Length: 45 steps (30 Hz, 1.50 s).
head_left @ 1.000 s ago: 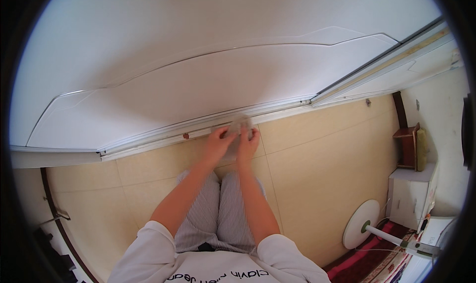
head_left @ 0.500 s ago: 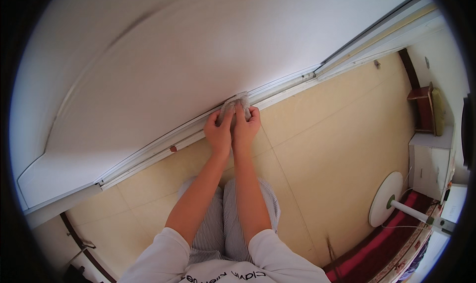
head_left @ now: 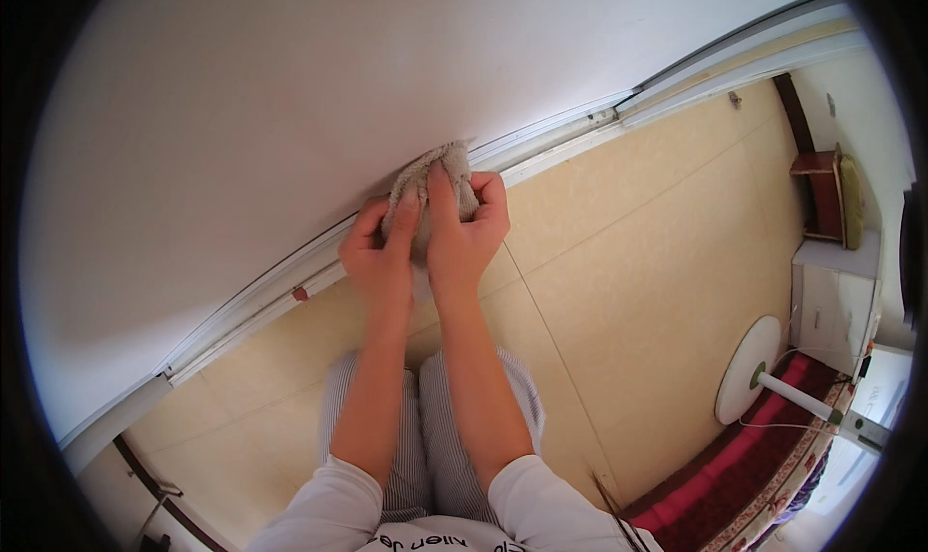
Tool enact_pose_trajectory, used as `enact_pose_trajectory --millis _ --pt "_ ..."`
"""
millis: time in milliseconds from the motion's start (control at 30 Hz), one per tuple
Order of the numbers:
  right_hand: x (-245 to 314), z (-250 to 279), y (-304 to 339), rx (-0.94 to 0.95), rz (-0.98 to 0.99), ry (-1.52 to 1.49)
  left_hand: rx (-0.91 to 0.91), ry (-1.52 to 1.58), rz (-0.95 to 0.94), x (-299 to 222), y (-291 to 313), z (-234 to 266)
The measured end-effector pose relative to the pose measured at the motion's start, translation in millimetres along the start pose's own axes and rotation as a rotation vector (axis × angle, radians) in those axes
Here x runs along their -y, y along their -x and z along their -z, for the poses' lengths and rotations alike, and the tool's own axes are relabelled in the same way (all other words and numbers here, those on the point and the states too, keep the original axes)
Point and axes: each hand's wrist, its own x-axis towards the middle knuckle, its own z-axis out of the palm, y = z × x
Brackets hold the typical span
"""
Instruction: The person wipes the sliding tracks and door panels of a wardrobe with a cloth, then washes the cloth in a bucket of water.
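A grey-beige cloth [head_left: 432, 170] is bunched between my two hands, over the white sliding-door track [head_left: 551, 146]. My left hand [head_left: 380, 238] grips the cloth's left side, thumb along its near face. Close beside it, my right hand [head_left: 464, 218] grips the right side with curled fingers. The cloth's upper edge lies against the foot of the large white panel [head_left: 319, 98]. My hands and the cloth hide the stretch of track beneath them. Left of my hands, a small reddish-brown piece [head_left: 300, 294] sits on the track's near edge.
Beige tiles [head_left: 619, 262] cover the floor on my side of the track. A white round-based stand [head_left: 751, 370] is at right by a red patterned rug [head_left: 715, 455]. Behind it are a white cabinet [head_left: 826, 301] and a reddish-brown wooden piece [head_left: 822, 194]. My striped knees [head_left: 425, 426] are below my hands.
Both hands and the cloth have come up closer in view and a little to the left. More of the cloth shows between my fingers. The whole view has also shifted slightly.
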Motion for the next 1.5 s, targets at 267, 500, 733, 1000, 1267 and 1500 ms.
enact_pose_trajectory --millis 267,500,733,1000,1267,1500 --pt "-34 18 -19 0.046 -0.2 -0.07 0.119 -0.19 0.074 25 -11 -1" --pt "-20 15 -16 0.073 -0.214 -0.124 0.063 -0.122 -0.018 9 -2 -1" --pt "-19 13 -15 0.06 -0.197 -0.172 0.029 -0.098 -0.123 22 -4 -2" --pt "-30 14 -17 0.033 -0.431 -0.275 0.017 -0.129 -0.036 30 -3 -8" --pt "4 6 -11 0.077 -0.349 -0.32 0.038 -0.064 -0.086 -1 7 -6" --pt "-16 16 -20 -0.012 -0.462 -0.193 0.034 -0.104 0.071 27 4 -13"
